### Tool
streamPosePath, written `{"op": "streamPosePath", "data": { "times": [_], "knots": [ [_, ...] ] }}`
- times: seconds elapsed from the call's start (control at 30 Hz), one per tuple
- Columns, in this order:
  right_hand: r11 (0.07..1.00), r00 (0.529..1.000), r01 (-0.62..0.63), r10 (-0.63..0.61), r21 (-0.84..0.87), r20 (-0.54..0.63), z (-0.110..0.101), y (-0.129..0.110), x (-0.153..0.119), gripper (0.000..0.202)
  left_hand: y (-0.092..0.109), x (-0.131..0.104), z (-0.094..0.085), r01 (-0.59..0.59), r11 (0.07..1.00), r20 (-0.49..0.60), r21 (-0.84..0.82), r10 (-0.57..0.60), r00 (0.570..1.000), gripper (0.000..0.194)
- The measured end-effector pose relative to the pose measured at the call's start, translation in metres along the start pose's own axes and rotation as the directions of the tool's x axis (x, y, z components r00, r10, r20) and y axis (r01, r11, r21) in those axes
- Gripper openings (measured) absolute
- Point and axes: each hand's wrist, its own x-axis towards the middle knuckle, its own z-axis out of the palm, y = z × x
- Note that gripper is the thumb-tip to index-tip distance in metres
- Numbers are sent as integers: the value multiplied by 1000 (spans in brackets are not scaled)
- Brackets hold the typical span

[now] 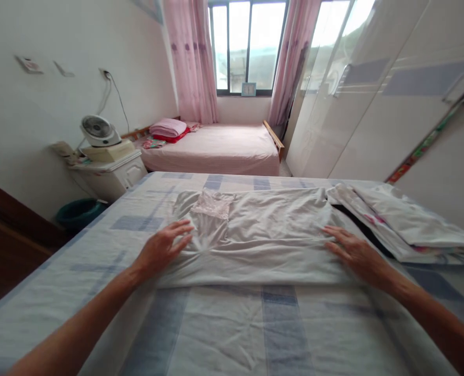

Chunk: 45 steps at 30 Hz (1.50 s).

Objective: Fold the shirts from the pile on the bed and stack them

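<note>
A pale grey garment (pixel 271 219) lies stretched crosswise on the bed, its near edge folded over into a long strip. A lace panel (pixel 214 204) shows near its left end. On the left end of the fold rests my left hand (pixel 165 244), fingers spread and lying on the cloth. My right hand (pixel 348 249) lies on the right end, fingers stretched out over the fabric. Neither hand visibly grips the cloth. Just beyond my right hand is a stack of folded white clothes (pixel 416 216), with a dark strip of fabric beside it.
The garment lies on a blue-and-white checked bedsheet (pixel 232 329). Another bed (pixel 232 146) with folded pink bedding (pixel 168 128) stands by the window. To the left are a fan (pixel 99 129) on a bedside cabinet (pixel 114 175) and a green bin (pixel 79 213); a glossy wardrobe (pixel 357 115) lines the right.
</note>
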Motion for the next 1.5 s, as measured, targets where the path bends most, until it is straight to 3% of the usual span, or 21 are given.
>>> {"op": "streamPosePath", "data": {
  "times": [0.1, 0.23, 0.37, 0.47, 0.53, 0.63, 0.7, 0.8, 0.9, 1.0, 1.07, 1.17, 1.3, 1.37, 1.5],
  "knots": [
    [1000, 996, -28, 28, -5, -88, -7, 26, 41, 49, -34, 38, -20, 136, 991, -158, -5, -135, 978, 53],
    [991, 986, -131, 127, -33, -108, 5, 59, 108, 51, -64, 94, -24, 208, 978, -159, -27, -209, 965, 47],
    [981, 977, -185, 177, -64, -122, 20, 85, 159, 47, -69, 132, -12, 202, 979, -182, -24, -203, 962, 36],
    [977, 974, -196, 184, -86, -131, 27, 86, 179, 46, -61, 144, -4, 208, 978, -252, -1, -201, 947, 32],
    [980, 975, -179, 165, -85, -149, 30, 71, 184, 49, -52, 143, -3, 223, 975, -295, 18, -208, 932, 30],
    [991, 980, -125, 131, 54, -147, 30, 24, 186, 49, -32, 123, -8, 239, 969, -273, 60, -215, 938, 26],
    [974, 991, -86, 106, 207, -88, 28, -19, 185, 45, -16, 98, -13, 207, 974, -229, 95, -180, 956, 24],
    [945, 1000, -6, -3, 326, 24, 26, -85, 184, 42, 2, 49, -13, 68, 990, -191, 123, -43, 981, 31],
    [931, 989, 35, -85, 364, 125, 35, -137, 189, 44, 2, 3, 2, -63, 982, -80, 179, 78, 994, 47],
    [951, 989, -60, 15, 302, 150, 53, -166, 197, 50, -9, -23, 18, -38, 969, 23, 245, 33, 999, 65],
    [964, 990, -95, 65, 248, 126, 62, -171, 203, 47, -16, -26, 18, -5, 971, 49, 238, -7, 999, 65],
    [968, 990, -89, 60, 234, 127, 61, -153, 209, 34, -24, -12, 0, 45, 987, 7, 155, -47, 999, 49],
    [984, 989, -149, 148, 99, 20, 45, -83, 209, 41, -46, 39, -24, 92, 991, -152, 97, -76, 985, 40],
    [979, 981, -191, 188, -67, -37, 40, -37, 204, 49, -59, 72, -24, 66, 991, -136, 114, -50, 989, 39],
    [921, 972, -228, 236, -316, -11, 38, 39, 194, 56, -73, 136, -12, 34, 990, -62, 139, -26, 998, 42]
  ]
}}
